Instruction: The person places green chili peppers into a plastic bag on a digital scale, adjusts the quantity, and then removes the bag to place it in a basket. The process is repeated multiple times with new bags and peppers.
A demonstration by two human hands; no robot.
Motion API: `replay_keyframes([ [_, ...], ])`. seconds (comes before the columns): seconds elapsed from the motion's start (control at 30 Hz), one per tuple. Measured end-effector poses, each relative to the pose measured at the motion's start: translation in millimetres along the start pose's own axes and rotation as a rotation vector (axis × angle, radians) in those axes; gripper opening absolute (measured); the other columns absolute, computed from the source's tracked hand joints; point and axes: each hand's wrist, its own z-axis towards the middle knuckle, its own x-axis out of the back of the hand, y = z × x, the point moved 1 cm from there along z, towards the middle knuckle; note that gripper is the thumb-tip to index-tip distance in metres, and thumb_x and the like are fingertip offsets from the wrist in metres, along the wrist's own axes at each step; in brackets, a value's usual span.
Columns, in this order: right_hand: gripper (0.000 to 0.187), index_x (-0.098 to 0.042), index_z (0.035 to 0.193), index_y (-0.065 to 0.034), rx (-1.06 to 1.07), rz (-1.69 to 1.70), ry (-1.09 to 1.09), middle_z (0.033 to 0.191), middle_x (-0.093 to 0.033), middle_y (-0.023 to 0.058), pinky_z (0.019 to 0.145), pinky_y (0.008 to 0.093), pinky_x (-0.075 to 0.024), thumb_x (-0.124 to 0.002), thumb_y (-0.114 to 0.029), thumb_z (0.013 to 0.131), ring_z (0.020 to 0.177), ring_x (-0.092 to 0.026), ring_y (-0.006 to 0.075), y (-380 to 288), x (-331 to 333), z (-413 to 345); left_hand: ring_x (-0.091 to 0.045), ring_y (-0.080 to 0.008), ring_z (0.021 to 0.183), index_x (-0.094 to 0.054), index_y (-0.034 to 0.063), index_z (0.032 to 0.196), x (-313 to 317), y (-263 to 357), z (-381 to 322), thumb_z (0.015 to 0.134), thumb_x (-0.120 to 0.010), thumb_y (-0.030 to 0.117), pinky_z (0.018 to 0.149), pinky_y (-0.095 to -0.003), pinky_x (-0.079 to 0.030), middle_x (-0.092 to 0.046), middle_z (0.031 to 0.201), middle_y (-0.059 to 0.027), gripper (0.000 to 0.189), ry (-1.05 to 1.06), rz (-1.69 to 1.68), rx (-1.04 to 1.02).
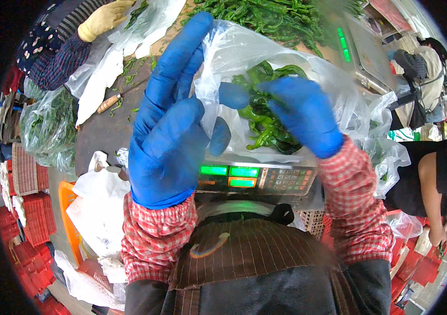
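My left hand (164,134), in a blue glove, is raised with the edge of a clear plastic bag (243,43) between its fingers. Two of its fingertips show on the bag's other side. Long green peppers (264,118) lie in a heap at the bag's mouth. My gloved right hand (304,112) reaches over them from the right, fingertips against the peppers; its grip is partly hidden and blurred. Under the bag stands a digital scale (255,179) with lit green displays and a keypad.
More green peppers (262,15) are piled at the back of the table. A wooden-handled tool (109,103) lies at left. A second scale (365,55) stands back right. Another person's yellow-gloved hand (103,19) is at upper left. An orange basket (68,220) holds white bags.
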Motion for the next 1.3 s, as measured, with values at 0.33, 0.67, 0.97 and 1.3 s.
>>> replay_keyframes([
  [0.33,0.049,-0.045,0.117,-0.0147,0.114,-0.295,-0.298,0.097,-0.055,0.0099,0.073,0.0379,-0.0426,-0.051,-0.018,0.068,0.095,-0.05,0.0244,29,-39,29,-0.041,-0.0167,0.106,-0.026,0.0004,0.128,-8,-7,-4,0.073,-0.046,0.01,0.068,-0.0234,-0.041,-0.026,0.133,-0.0109,0.059,0.047,-0.182,0.097],
  [0.67,0.041,-0.049,0.112,-0.0156,0.139,-0.212,-0.184,0.096,-0.054,0.0148,0.075,0.0367,-0.0436,-0.055,-0.021,0.071,0.085,-0.054,0.0284,27,-38,11,-0.047,-0.0114,0.08,-0.016,0.002,0.131,-8,-10,0,0.077,-0.051,0.024,0.046,-0.0149,-0.037,-0.023,0.134,-0.0085,0.068,0.06,-0.049,0.117],
  [0.97,0.025,-0.056,0.098,-0.0063,-0.176,0.541,-0.083,0.087,-0.058,0.0066,0.072,0.0335,-0.0436,-0.054,-0.016,0.075,0.082,-0.055,0.02,32,-10,19,-0.048,-0.0123,0.08,-0.014,0.0021,0.132,-6,-2,-7,0.076,-0.055,0.026,0.043,-0.0151,-0.035,-0.024,0.134,-0.0086,0.073,0.034,-0.064,0.131],
  [1.3,0.034,-0.049,0.11,-0.0146,-0.111,-0.158,-0.393,0.1,-0.055,0.0121,0.07,0.039,-0.045,-0.049,-0.025,0.077,0.087,-0.055,0.0288,16,-30,26,-0.049,-0.0125,0.081,-0.017,0.0012,0.131,-9,-8,-7,0.077,-0.053,0.022,0.045,-0.0158,-0.037,-0.02,0.136,-0.0094,0.068,0.075,-0.033,0.116],
])
